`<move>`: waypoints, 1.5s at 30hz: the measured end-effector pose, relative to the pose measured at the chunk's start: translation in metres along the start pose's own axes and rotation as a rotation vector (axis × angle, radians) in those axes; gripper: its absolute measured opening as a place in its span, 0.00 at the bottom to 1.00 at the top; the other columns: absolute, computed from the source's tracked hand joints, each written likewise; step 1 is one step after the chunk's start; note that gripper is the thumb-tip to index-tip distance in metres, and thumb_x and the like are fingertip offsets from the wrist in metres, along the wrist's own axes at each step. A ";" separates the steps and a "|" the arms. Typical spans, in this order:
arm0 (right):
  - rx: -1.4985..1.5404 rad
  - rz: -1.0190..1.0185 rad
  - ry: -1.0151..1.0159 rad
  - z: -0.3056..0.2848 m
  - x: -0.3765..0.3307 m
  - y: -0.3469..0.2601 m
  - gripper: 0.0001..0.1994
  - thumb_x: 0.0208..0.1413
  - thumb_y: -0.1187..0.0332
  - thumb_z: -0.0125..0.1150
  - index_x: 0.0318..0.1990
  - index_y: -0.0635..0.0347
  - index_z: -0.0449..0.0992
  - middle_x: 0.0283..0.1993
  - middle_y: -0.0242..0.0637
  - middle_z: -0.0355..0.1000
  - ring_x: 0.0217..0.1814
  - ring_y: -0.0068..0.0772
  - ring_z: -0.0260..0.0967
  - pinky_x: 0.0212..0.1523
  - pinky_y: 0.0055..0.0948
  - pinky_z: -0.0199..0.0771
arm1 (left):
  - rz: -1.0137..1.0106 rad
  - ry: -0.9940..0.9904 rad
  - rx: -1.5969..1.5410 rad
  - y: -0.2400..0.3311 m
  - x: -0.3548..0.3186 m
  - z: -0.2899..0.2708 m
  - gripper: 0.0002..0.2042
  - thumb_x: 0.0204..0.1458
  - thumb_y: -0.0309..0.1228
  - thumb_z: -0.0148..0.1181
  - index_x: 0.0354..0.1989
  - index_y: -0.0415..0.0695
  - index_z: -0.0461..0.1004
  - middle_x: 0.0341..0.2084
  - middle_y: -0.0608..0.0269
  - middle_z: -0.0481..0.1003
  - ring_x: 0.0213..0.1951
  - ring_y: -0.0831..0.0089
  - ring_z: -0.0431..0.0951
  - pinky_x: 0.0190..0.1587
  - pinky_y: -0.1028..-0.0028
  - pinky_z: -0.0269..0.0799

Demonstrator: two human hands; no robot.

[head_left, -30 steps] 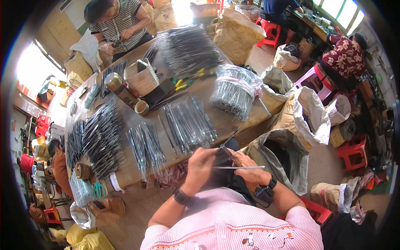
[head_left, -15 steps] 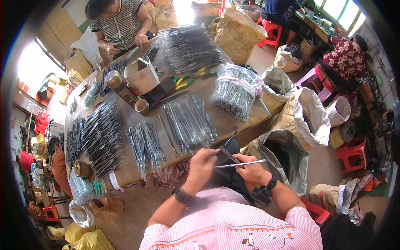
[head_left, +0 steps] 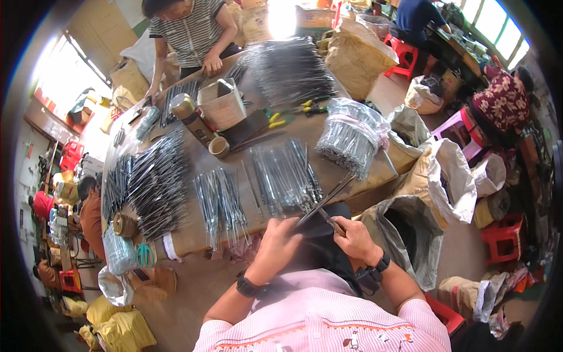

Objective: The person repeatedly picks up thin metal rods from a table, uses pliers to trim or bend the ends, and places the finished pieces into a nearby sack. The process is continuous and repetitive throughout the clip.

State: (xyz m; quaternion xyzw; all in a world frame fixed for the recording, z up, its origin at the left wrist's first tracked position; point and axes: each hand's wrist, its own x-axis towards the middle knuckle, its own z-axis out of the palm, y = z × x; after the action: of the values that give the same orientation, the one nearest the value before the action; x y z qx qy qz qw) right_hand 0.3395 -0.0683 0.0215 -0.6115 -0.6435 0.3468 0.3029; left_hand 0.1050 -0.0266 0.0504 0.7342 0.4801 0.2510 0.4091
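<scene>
Shifted leftward, left grip [head_left: 280, 239] pinches strips [head_left: 317, 209] slanting away rightward, right grip [head_left: 358, 239] clasping tool [head_left: 325, 216]

You have a long, thin, dark strip [head_left: 333, 196] just below and right of the frame's centre, slanting from lower left to upper right. It looks straight; its lower end is blurred, and whether it is one piece or several side by side cannot be told. You also hold a narrow tool with a brownish handle [head_left: 339, 228], tilted, handle toward the lower right, its dark end toward the upper left, overlapping the strip in view; contact is unclear.
</scene>
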 end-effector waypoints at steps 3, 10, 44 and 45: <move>-0.013 0.020 -0.038 0.006 0.006 -0.006 0.19 0.46 0.68 0.56 0.48 0.58 0.75 0.37 0.50 0.75 0.40 0.56 0.73 0.42 0.45 0.73 | -0.043 -0.010 0.053 -0.003 -0.008 -0.010 0.22 0.52 0.29 0.62 0.56 0.41 0.70 0.36 0.51 0.65 0.39 0.58 0.68 0.46 0.66 0.66; -0.075 -0.033 -0.073 0.025 0.021 -0.013 0.20 0.45 0.68 0.54 0.49 0.58 0.74 0.39 0.50 0.75 0.43 0.54 0.72 0.45 0.45 0.72 | -0.008 0.146 0.206 -0.006 -0.016 -0.016 0.24 0.50 0.29 0.62 0.58 0.40 0.69 0.47 0.43 0.67 0.45 0.45 0.72 0.47 0.59 0.72; 0.605 0.145 -0.093 0.030 0.018 0.004 0.22 0.51 0.79 0.47 0.56 0.67 0.69 0.29 0.34 0.71 0.26 0.22 0.69 0.29 0.23 0.71 | 0.123 0.306 0.724 -0.114 0.044 -0.087 0.17 0.56 0.32 0.54 0.52 0.41 0.73 0.56 0.49 0.69 0.61 0.54 0.65 0.62 0.57 0.60; 0.634 0.152 -0.097 0.031 0.018 0.003 0.22 0.51 0.79 0.47 0.56 0.67 0.69 0.29 0.34 0.71 0.26 0.21 0.69 0.29 0.22 0.71 | 0.098 0.182 0.791 -0.121 0.052 -0.089 0.18 0.57 0.33 0.53 0.55 0.42 0.71 0.59 0.50 0.65 0.64 0.55 0.61 0.64 0.54 0.56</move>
State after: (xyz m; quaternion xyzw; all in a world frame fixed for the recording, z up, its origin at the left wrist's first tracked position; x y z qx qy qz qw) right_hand 0.3147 -0.0530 0.0003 -0.5158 -0.4698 0.5800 0.4205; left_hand -0.0020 0.0778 -0.0049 0.8317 0.5383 0.1301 0.0387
